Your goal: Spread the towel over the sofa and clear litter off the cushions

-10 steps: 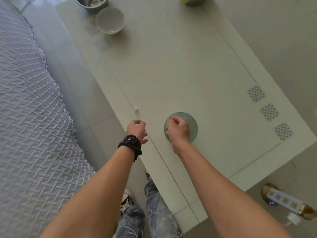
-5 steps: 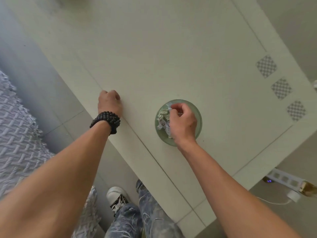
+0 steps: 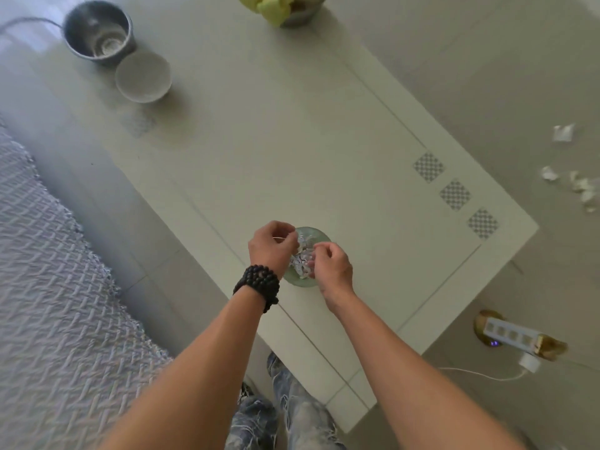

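A grey textured towel (image 3: pixel 48 287) lies spread over the sofa at the left. On the white coffee table (image 3: pixel 292 141) stands a small green glass dish (image 3: pixel 321 237) filled with crumpled paper litter (image 3: pixel 302 256). Both hands meet over this dish. My left hand (image 3: pixel 272 246), a black bead bracelet on its wrist, is curled at the dish's left rim with a thin white scrap pinched in its fingers. My right hand (image 3: pixel 332 267) is curled at the right side, its fingertips closed on the litter pile. The hands hide part of the dish.
A metal pot (image 3: pixel 97 37) and a white bowl (image 3: pixel 143 76) stand at the table's far left; a bowl of yellow-green things (image 3: pixel 282 8) stands at its far edge. Paper scraps (image 3: pixel 578 186) lie on the floor at right. A power strip (image 3: pixel 513 334) and my legs are near.
My left hand moved from the table's near edge to the dish, fingers pinched. My right hand stayed on the litter in the dish. The view tilted up, showing the far bowls again.
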